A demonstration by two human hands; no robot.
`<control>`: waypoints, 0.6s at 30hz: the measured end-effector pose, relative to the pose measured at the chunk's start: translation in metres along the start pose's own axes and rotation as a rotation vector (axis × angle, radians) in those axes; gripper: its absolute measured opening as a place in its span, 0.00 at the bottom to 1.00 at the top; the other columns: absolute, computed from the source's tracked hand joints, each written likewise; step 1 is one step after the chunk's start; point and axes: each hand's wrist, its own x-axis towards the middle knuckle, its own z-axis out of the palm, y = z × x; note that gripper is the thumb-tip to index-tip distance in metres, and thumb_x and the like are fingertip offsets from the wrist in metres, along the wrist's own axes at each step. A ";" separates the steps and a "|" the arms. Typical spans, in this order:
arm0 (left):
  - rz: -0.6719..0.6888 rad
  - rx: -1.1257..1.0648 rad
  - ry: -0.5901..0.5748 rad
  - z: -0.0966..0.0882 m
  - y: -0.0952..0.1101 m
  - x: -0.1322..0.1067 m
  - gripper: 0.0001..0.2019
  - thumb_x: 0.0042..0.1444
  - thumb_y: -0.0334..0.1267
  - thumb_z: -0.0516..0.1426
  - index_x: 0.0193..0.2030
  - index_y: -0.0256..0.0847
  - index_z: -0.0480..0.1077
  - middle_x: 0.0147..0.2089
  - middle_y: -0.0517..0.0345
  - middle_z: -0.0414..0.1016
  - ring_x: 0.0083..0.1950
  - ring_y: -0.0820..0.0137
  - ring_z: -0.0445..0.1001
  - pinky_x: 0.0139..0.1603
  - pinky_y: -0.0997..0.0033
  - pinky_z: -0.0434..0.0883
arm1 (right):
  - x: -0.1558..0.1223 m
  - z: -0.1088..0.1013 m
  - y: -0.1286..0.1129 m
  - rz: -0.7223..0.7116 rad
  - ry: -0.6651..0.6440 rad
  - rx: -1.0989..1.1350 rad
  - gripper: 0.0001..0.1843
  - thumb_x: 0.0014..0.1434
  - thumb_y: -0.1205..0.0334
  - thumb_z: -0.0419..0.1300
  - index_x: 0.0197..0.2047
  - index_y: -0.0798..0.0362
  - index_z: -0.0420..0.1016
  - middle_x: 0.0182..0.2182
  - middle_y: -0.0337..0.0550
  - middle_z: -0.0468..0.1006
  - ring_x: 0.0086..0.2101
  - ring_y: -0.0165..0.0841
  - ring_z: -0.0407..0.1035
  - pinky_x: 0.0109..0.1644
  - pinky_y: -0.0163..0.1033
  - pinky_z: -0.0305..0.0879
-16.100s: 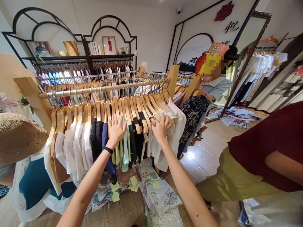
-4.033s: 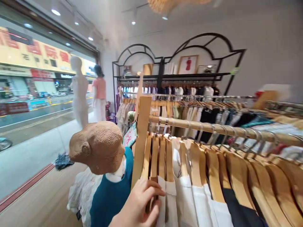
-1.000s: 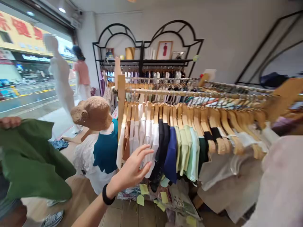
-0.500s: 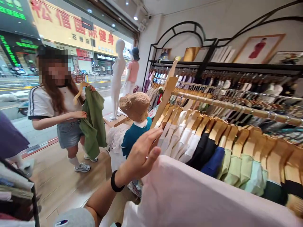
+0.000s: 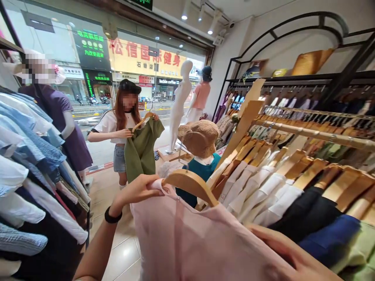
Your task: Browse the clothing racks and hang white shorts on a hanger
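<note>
I hold up a pale pink garment [image 5: 187,242] on a wooden hanger [image 5: 191,184] close in front of me. My left hand [image 5: 137,192], with a black band at the wrist, is closed on the garment's shoulder at the hanger's left end. My right hand [image 5: 293,251] grips the garment's other side at the lower right; its fingers are partly hidden by the cloth. Behind the garment runs a wooden clothes rack [image 5: 307,134] full of tops on wooden hangers.
A person [image 5: 117,128] in a white top holds a green garment [image 5: 140,150] on a hanger near the shop window. A child mannequin with a woven hat [image 5: 197,137] stands at the rack's end. Another rack of shirts [image 5: 32,164] fills the left. White mannequins [image 5: 180,101] stand by the window.
My view turned left toward the window. My left hand, open a moment ago, has closed on the pink garment's shoulder, and the garment with its hanger has come up in front of me.
</note>
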 end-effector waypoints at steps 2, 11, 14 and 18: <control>-0.051 0.008 0.005 -0.011 -0.014 -0.007 0.18 0.59 0.52 0.57 0.36 0.36 0.73 0.33 0.61 0.72 0.34 0.73 0.66 0.34 0.77 0.61 | 0.026 0.008 -0.011 -0.088 -0.270 0.004 0.33 0.44 0.36 0.63 0.47 0.51 0.80 0.48 0.51 0.78 0.48 0.48 0.72 0.50 0.45 0.71; -0.153 0.004 -0.122 -0.060 -0.024 -0.045 0.12 0.56 0.42 0.59 0.44 0.40 0.78 0.45 0.56 0.80 0.47 0.64 0.75 0.47 0.73 0.68 | 0.096 0.062 -0.045 -0.522 -0.234 -0.282 0.13 0.61 0.55 0.55 0.37 0.54 0.74 0.32 0.40 0.75 0.32 0.31 0.66 0.35 0.32 0.62; -0.183 0.015 0.037 -0.076 -0.023 -0.053 0.14 0.58 0.47 0.59 0.42 0.39 0.78 0.44 0.55 0.81 0.48 0.62 0.76 0.48 0.71 0.69 | 0.116 0.078 -0.039 -0.565 -0.134 -0.161 0.17 0.64 0.51 0.55 0.49 0.51 0.75 0.41 0.42 0.78 0.40 0.33 0.71 0.45 0.34 0.67; -0.219 0.106 0.211 -0.099 -0.024 -0.058 0.18 0.57 0.52 0.59 0.43 0.38 0.78 0.44 0.55 0.81 0.47 0.61 0.76 0.46 0.72 0.69 | 0.145 0.089 -0.029 -0.627 0.069 -0.049 0.21 0.63 0.48 0.55 0.54 0.51 0.73 0.51 0.48 0.76 0.51 0.38 0.70 0.57 0.43 0.67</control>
